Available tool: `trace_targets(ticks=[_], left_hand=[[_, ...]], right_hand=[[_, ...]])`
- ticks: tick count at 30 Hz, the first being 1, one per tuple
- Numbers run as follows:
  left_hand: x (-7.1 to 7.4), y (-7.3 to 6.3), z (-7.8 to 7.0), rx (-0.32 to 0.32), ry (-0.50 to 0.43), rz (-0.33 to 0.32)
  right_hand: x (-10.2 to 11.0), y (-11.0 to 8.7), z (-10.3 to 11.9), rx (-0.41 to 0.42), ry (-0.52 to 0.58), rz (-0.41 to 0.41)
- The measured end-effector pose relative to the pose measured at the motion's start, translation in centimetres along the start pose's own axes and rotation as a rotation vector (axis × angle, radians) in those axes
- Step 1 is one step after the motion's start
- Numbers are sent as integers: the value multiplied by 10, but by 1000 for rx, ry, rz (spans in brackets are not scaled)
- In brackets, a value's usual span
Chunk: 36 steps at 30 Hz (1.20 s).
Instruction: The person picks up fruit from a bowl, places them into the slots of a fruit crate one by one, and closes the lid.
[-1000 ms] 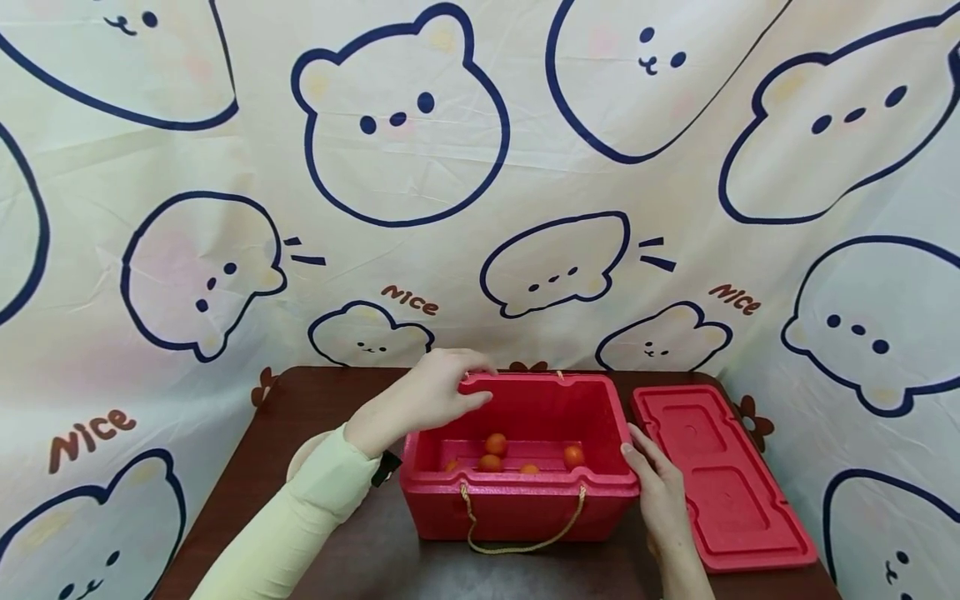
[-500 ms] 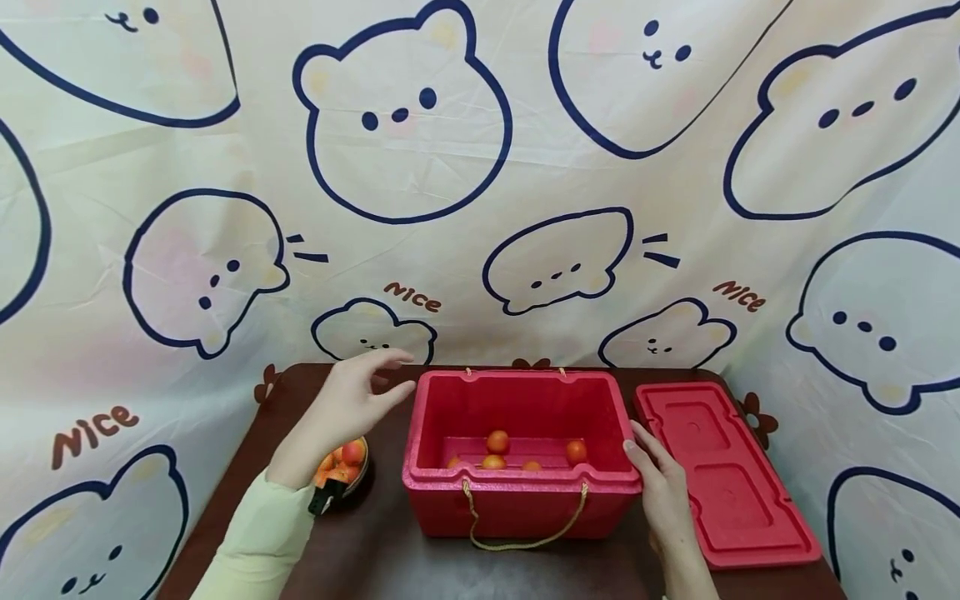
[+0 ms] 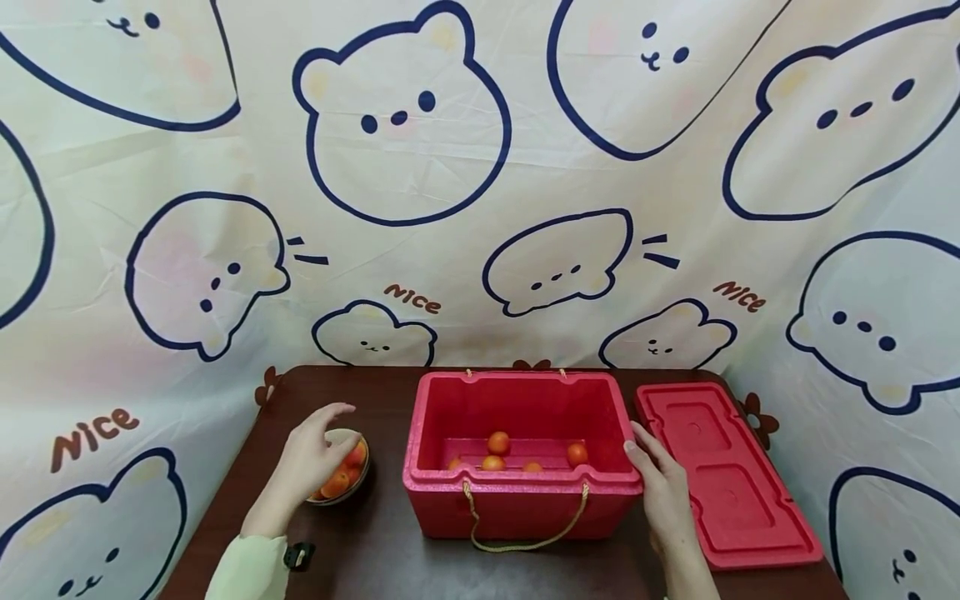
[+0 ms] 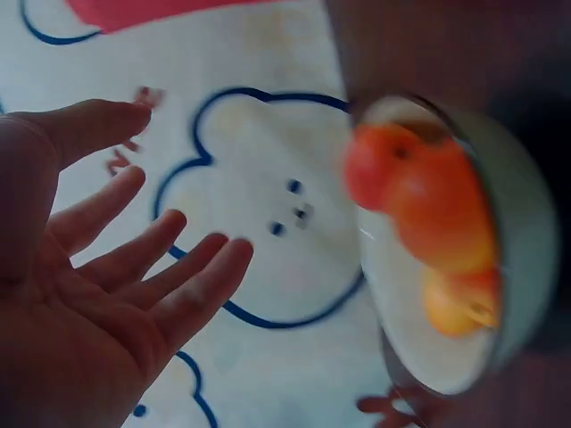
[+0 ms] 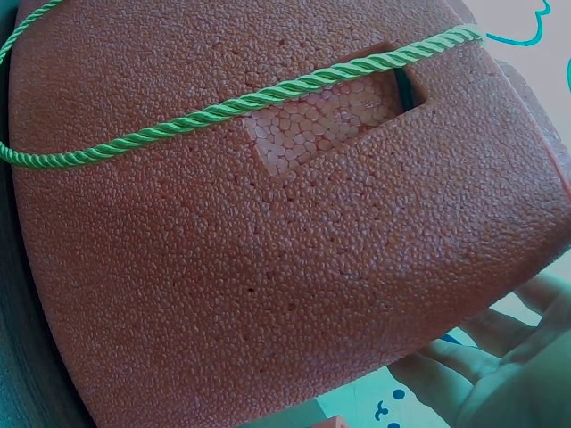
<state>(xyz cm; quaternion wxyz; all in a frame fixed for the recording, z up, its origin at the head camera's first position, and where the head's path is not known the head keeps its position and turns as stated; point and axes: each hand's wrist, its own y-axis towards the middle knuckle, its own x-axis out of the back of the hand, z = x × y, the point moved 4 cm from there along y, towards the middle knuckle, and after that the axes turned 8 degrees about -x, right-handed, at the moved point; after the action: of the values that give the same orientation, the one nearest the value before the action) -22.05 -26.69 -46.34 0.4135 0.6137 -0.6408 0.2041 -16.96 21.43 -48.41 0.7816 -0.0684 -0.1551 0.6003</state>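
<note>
My left hand hovers over the near-left part of a white bowl, fingers spread and holding nothing. Small round orange-red fruits lie in that bowl; the hand covers part of it in the head view. My right hand rests against the right side of an uncovered red foam box, its thumb and fingers at the rim. The right wrist view shows fingers along the box's edge, with the contact partly hidden. Inside the box, several round orange fruits lie on the bottom.
A red lid lies on the brown table, right of the box. A cord handle hangs down the box's front. Behind the table stands a cloth backdrop with bear drawings.
My left hand has moved left from above the box to the bowl, which its arm had covered before. My right hand stays at the box's right side.
</note>
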Motion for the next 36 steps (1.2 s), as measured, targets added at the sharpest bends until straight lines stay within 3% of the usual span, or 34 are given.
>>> trace_targets(ticks=[5,10,14,21,36], left_hand=[[-11,-7,21,56,74,-19],[-25,-12,34,119,87,18],[-33,-15,38,105,97,21],[-43,-15,44,11,125,-20],[-53,-10,49,93,167,31]], right_hand=[[1,-2,1,3,-3,0],[0,-2,1,2,16,5],[0,-2,1,6,21,4],[0,-3,1,9,16,-6],[1,-2,0,14,18,-6]])
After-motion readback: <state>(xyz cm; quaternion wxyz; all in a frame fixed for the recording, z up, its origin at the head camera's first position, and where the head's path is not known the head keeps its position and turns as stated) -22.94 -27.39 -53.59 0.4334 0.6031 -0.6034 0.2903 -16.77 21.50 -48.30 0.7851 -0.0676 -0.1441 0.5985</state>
